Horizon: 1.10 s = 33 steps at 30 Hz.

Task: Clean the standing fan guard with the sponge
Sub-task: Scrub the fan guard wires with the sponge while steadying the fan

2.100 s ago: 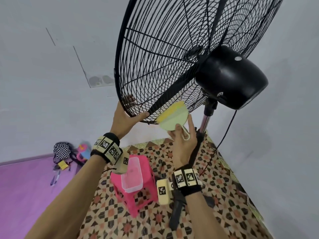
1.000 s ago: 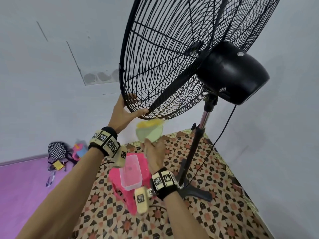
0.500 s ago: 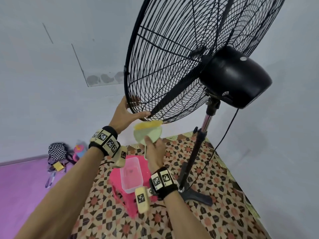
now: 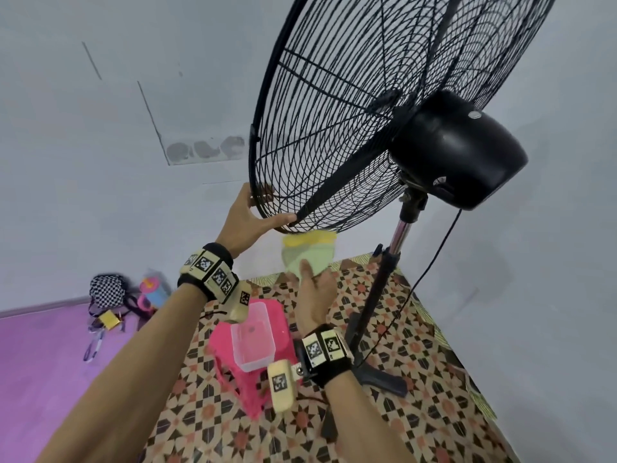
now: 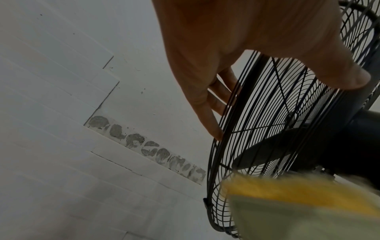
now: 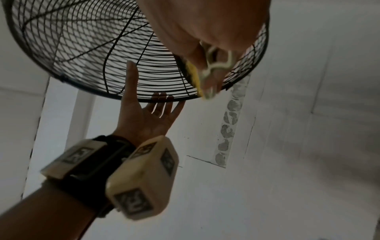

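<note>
Fingers of the left hand [image 4: 245,218] are hooking round the bottom rim of the black fan guard [image 4: 334,105], thumb lying along the near side, the other fingers [image 5: 221,91] reaching through the wires. Right hand [image 4: 312,297] is reaching up just beneath it, gripping the yellow-and-green sponge [image 4: 309,250] by its pale looped handle, yellow edge touching the guard's lowest rim. Wrist bands [image 4: 210,269] on both arms are showing black-and-white square codes; no readable writing anywhere. Motor housing [image 4: 457,152] is sitting behind the guard on a chrome pole [image 4: 399,235], cable trailing down. Below, a clear plastic tub [image 4: 255,335] is resting on a pink stool [image 4: 233,359] on the patterned mat [image 4: 417,412].
</note>
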Each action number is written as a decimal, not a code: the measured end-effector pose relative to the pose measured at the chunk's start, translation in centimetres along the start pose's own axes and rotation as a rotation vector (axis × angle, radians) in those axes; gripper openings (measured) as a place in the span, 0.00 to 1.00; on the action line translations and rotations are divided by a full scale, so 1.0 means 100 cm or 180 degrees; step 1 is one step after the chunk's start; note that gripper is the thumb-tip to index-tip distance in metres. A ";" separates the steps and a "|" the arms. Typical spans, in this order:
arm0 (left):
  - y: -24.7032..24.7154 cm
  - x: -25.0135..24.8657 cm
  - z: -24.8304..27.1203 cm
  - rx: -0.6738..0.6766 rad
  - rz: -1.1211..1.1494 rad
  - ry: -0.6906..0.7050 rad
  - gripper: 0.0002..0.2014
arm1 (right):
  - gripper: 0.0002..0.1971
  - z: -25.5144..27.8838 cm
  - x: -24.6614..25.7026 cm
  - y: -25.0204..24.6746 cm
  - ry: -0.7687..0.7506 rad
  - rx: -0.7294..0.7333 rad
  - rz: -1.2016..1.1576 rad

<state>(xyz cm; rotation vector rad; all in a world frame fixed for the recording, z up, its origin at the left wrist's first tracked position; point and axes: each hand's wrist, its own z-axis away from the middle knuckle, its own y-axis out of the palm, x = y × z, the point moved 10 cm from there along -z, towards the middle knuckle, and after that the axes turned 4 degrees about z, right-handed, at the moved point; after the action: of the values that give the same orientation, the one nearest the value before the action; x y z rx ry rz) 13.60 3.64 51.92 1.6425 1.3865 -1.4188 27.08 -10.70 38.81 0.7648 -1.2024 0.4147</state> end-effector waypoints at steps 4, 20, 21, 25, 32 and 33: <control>0.000 -0.001 0.001 -0.0030 0.0016 0.0005 0.50 | 0.12 0.006 -0.005 -0.011 -0.0149 -0.0149 -0.0167; 0.012 0.020 0.006 -0.0183 -0.0282 -0.0275 0.47 | 0.05 -0.081 -0.027 -0.034 0.0918 -0.0341 0.0153; 0.017 0.025 0.006 -0.0173 -0.0310 -0.0308 0.47 | 0.05 -0.084 -0.028 -0.027 0.1030 -0.0255 0.0131; 0.019 0.029 -0.001 -0.0269 -0.0239 -0.0384 0.45 | 0.11 -0.061 -0.043 0.001 0.1248 0.0273 0.0080; 0.022 0.032 -0.003 -0.0210 -0.0016 -0.0400 0.52 | 0.03 -0.060 -0.056 -0.014 0.1312 0.0406 -0.0098; 0.024 0.033 -0.002 -0.0222 0.0038 -0.0414 0.52 | 0.03 -0.069 -0.060 -0.016 0.1421 0.0234 -0.0121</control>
<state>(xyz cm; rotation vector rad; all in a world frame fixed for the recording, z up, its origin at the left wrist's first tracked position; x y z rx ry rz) 15.53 4.16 48.39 1.4852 1.3352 -1.4279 30.86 -6.23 31.61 0.7100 -0.7574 0.5666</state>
